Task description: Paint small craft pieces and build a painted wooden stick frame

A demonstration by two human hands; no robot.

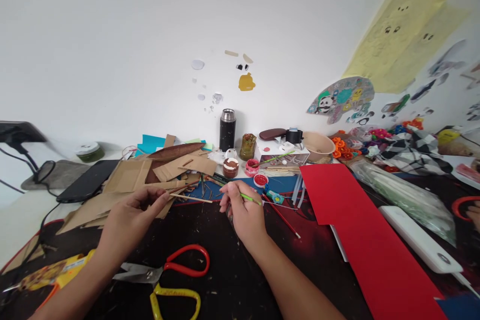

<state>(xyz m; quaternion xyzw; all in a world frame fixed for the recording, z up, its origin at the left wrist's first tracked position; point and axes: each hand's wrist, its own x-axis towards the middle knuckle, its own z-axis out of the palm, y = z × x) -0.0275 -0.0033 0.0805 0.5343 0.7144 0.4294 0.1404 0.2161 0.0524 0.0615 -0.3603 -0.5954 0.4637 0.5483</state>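
My left hand (140, 210) pinches one end of a thin wooden stick (193, 198), which points right toward my other hand. My right hand (243, 210) holds a slim green brush (250, 199) between thumb and fingers, its tip end hidden or too small to make out. A gap separates the two hands. Behind them stand an open jar of brown paint (230, 167), a small pot of pink-red paint (252, 167) and a lid with red paint (261, 180). Scissors (161, 275) with red and yellow handles lie open below my hands.
Cardboard pieces (127, 175) are piled at the left near a black phone (88, 180). A black flask (227, 130) stands by the wall. Red card (360, 230) and a white power bank (420, 240) lie right. Another person's hand (474, 212) shows at the right edge.
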